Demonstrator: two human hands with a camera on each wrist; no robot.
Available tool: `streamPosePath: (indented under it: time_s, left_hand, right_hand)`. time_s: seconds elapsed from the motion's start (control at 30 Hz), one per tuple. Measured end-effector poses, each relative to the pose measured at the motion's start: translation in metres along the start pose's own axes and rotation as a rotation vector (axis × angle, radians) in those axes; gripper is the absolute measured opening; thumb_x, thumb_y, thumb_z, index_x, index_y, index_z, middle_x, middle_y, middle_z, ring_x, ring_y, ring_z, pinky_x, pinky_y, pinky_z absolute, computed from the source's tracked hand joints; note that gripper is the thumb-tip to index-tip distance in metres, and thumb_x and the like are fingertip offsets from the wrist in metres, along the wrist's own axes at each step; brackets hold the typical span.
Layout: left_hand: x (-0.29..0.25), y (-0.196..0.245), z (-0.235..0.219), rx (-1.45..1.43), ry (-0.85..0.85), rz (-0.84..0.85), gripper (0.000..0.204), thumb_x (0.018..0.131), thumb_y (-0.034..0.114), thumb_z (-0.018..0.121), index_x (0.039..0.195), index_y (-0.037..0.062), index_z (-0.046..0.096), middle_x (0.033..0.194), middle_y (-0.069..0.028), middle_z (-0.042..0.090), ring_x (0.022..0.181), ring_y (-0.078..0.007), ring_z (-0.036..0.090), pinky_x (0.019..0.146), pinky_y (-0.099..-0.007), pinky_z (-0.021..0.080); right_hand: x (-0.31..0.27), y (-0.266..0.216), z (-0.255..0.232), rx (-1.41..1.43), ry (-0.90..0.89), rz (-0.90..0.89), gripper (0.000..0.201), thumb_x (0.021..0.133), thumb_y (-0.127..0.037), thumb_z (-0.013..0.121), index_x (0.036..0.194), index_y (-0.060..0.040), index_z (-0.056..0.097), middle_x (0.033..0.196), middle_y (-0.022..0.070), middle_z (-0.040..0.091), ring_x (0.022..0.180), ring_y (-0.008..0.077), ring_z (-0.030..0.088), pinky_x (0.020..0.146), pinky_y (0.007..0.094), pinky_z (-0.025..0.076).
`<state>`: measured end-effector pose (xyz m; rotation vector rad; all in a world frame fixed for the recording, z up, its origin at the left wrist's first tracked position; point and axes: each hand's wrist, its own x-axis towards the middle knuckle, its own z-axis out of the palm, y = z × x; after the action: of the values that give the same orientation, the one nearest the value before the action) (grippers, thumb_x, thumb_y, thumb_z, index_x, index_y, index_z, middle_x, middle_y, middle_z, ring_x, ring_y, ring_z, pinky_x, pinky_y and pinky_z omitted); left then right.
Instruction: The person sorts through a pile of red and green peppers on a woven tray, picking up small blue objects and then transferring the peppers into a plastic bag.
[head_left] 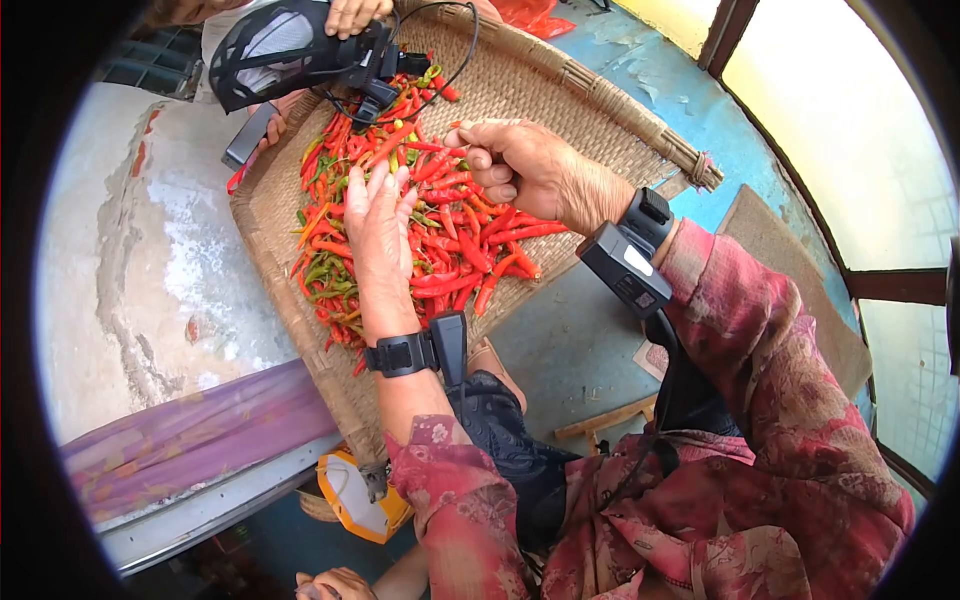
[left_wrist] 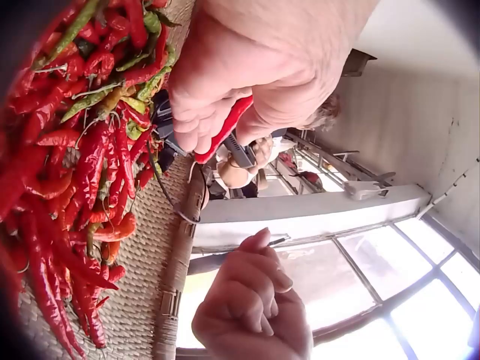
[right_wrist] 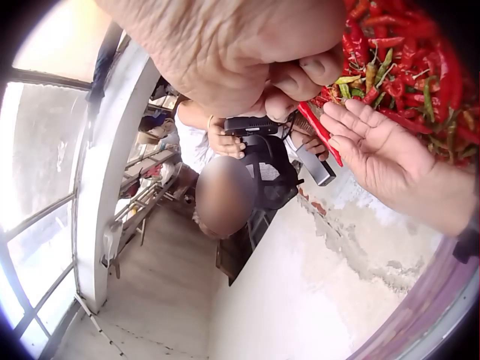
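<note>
Many red, orange and green peppers lie on a woven tray. Above them the left hand has its palm turned up. In the left wrist view, the left hand pinches a red pepper between thumb and fingers; the same pepper shows in the right wrist view beside the left thumb. The right hand is to the right of it, fingers curled, thumb and index fingertip together on a small thin piece, perhaps a stem. The hands are apart.
Across the tray another person's hand rests on a black mesh bag, with a phone-like device nearby. A worn pale surface and purple cloth are at left, windows at right.
</note>
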<state>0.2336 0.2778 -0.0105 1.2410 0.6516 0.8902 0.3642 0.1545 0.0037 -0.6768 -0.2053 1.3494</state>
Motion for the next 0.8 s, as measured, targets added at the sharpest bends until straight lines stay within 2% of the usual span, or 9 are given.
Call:
streamPosePath:
  time_s: [0.03, 0.1, 0.17, 0.23, 0.3, 0.57, 0.63, 0.7, 0.8]
  left_hand:
    - [0.0, -0.004, -0.004, 0.0, 0.001, 0.001, 0.044, 0.086, 0.015, 0.057, 0.12, -0.0053, 0.04, 0.107, -0.0107, 0.058, 0.089, -0.0182, 0.06, 0.074, -0.0279, 0.049]
    - [-0.002, -0.021, -0.02, 0.582, -0.1, -0.105, 0.042, 0.084, 0.016, 0.057, 0.12, -0.0019, 0.045, 0.1, -0.0143, 0.063, 0.084, -0.02, 0.062, 0.07, -0.0295, 0.048]
    - [-0.006, -0.04, -0.034, 1.053, -0.341, -0.054, 0.036, 0.081, 0.025, 0.059, 0.108, 0.002, 0.054, 0.084, -0.0188, 0.064, 0.078, -0.0268, 0.063, 0.067, -0.0362, 0.048]
    - [-0.029, -0.032, -0.014, 1.555, -0.388, -0.02, 0.032, 0.079, 0.032, 0.06, 0.093, 0.0037, 0.058, 0.078, -0.0162, 0.063, 0.074, -0.0293, 0.062, 0.064, -0.0383, 0.047]
    - [-0.041, -0.038, -0.005, 1.671, -0.407, -0.018, 0.038, 0.077, 0.04, 0.059, 0.093, 0.0052, 0.057, 0.081, -0.0195, 0.062, 0.079, -0.0369, 0.059, 0.069, -0.0453, 0.045]
    - [-0.032, -0.031, -0.006, 1.394, -0.398, -0.05, 0.028, 0.073, 0.021, 0.059, 0.095, 0.0053, 0.055, 0.081, -0.0178, 0.062, 0.08, -0.034, 0.059, 0.07, -0.0422, 0.045]
    - [-0.022, -0.022, -0.014, 1.031, -0.334, -0.211, 0.026, 0.073, 0.014, 0.063, 0.094, 0.0025, 0.054, 0.074, -0.0097, 0.061, 0.067, -0.0177, 0.059, 0.061, -0.0309, 0.045]
    - [-0.013, -0.015, -0.026, 0.656, -0.311, -0.185, 0.025, 0.077, 0.012, 0.063, 0.097, 0.0004, 0.052, 0.078, -0.0063, 0.061, 0.064, -0.0109, 0.055, 0.057, -0.0253, 0.043]
    - [0.0, -0.009, -0.031, 0.558, -0.019, 0.08, 0.033, 0.08, 0.013, 0.062, 0.107, -0.0003, 0.049, 0.091, -0.0093, 0.06, 0.071, -0.0127, 0.055, 0.058, -0.0267, 0.044]
  right_hand:
    - [0.0, 0.0, 0.001, 0.0, 0.01, 0.004, 0.012, 0.089, -0.014, 0.044, 0.09, -0.0051, 0.052, 0.056, -0.0049, 0.038, 0.043, 0.0051, 0.024, 0.038, 0.0221, 0.018]
    - [0.0, 0.002, 0.003, 0.001, 0.015, 0.011, 0.012, 0.089, -0.014, 0.044, 0.09, -0.0053, 0.052, 0.056, -0.0051, 0.038, 0.043, 0.0051, 0.023, 0.038, 0.0222, 0.017]
    - [-0.001, 0.003, 0.005, -0.037, 0.008, 0.015, 0.017, 0.092, -0.018, 0.041, 0.093, -0.0059, 0.053, 0.059, -0.0063, 0.038, 0.046, 0.004, 0.025, 0.039, 0.0197, 0.019]
    - [0.005, 0.006, 0.006, -0.022, 0.01, 0.009, 0.015, 0.091, -0.018, 0.043, 0.091, -0.006, 0.053, 0.057, -0.0062, 0.037, 0.044, 0.0045, 0.024, 0.039, 0.0212, 0.018]
    - [0.007, 0.009, 0.007, -0.008, 0.012, 0.005, 0.013, 0.09, -0.017, 0.044, 0.089, -0.0061, 0.052, 0.055, -0.0062, 0.037, 0.042, 0.0051, 0.023, 0.039, 0.0226, 0.017]
    - [0.009, 0.013, 0.007, -0.049, -0.051, 0.012, 0.018, 0.093, -0.02, 0.041, 0.093, -0.006, 0.052, 0.058, -0.0068, 0.036, 0.045, 0.0039, 0.024, 0.039, 0.0199, 0.018]
    - [0.008, 0.01, 0.008, -0.056, -0.027, 0.02, 0.018, 0.093, -0.02, 0.041, 0.093, -0.0059, 0.052, 0.058, -0.0067, 0.036, 0.045, 0.004, 0.024, 0.039, 0.0199, 0.018]
    - [0.006, 0.008, 0.007, -0.062, -0.002, 0.027, 0.018, 0.093, -0.02, 0.041, 0.093, -0.0059, 0.052, 0.058, -0.0066, 0.036, 0.045, 0.004, 0.023, 0.039, 0.0198, 0.018]
    - [0.006, 0.007, 0.005, -0.069, 0.002, 0.02, 0.018, 0.093, -0.02, 0.042, 0.092, -0.0059, 0.053, 0.058, -0.0065, 0.036, 0.045, 0.004, 0.023, 0.039, 0.0199, 0.018]
